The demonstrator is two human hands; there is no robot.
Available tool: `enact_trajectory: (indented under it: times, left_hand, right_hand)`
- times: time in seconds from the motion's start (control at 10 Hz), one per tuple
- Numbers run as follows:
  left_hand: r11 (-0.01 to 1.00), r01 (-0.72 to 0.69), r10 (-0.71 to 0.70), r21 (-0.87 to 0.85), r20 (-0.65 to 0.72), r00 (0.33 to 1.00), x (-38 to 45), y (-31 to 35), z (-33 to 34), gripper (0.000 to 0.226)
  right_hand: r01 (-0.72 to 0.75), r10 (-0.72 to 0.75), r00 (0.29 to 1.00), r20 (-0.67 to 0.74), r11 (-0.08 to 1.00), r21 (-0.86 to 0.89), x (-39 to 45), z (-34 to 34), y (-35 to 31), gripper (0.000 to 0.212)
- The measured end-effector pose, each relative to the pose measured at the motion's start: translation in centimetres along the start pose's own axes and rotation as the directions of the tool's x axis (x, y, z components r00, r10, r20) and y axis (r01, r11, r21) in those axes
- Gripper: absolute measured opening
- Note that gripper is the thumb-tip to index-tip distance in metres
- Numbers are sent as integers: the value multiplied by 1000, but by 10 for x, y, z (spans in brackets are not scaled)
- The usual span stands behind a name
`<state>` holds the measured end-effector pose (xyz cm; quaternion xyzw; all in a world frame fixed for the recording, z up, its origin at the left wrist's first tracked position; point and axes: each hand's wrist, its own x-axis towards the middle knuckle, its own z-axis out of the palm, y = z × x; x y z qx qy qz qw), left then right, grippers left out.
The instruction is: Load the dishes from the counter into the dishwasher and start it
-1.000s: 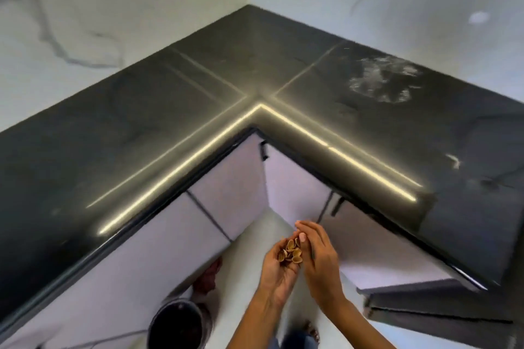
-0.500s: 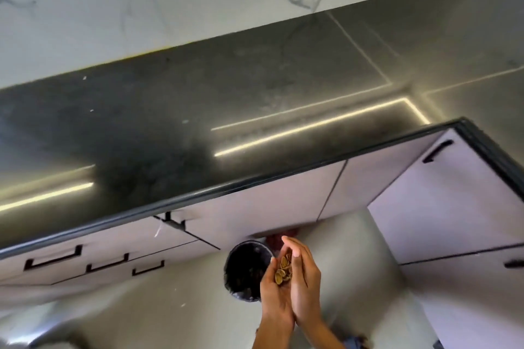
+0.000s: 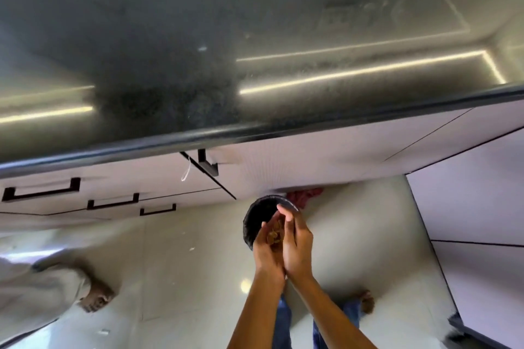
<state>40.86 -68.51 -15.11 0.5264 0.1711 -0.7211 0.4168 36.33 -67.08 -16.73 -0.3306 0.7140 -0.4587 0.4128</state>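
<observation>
My left hand [image 3: 265,249] and my right hand [image 3: 297,244] are pressed together palm to palm, cupping several tan nut shells [image 3: 274,235] between them. They hover over a round black bin [image 3: 255,217] that stands on the floor below the counter edge. The black counter [image 3: 198,51] fills the upper half of the view and carries no dishes in sight. No dishwasher shows.
White cabinet fronts with black handles [image 3: 42,188] run under the counter; one door [image 3: 208,171] at the middle stands ajar. A red cloth [image 3: 304,195] lies behind the bin. Another person's foot [image 3: 96,296] stands at the left on the pale floor.
The view swung left from the counter corner and down. My cupped hands with the shells moved forward over the black bin, which now lies directly beneath them.
</observation>
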Motion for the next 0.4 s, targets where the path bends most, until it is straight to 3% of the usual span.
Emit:
enact_trajectory:
  times: [0.1, 0.3, 0.4]
  left_hand:
    - [999, -27, 27, -31, 3, 1000, 24, 13, -13, 39]
    - [974, -49, 72, 222, -96, 993, 38, 27, -26, 46]
    - [957, -88, 119, 277, -99, 988, 34, 24, -32, 40]
  right_hand:
    - [72, -79, 996, -43, 985, -154, 8, 5, 18, 28]
    - [99, -119, 990, -71, 966, -238, 4, -16, 25, 33]
    - [21, -49, 992, -119, 973, -229, 0, -24, 26, 28]
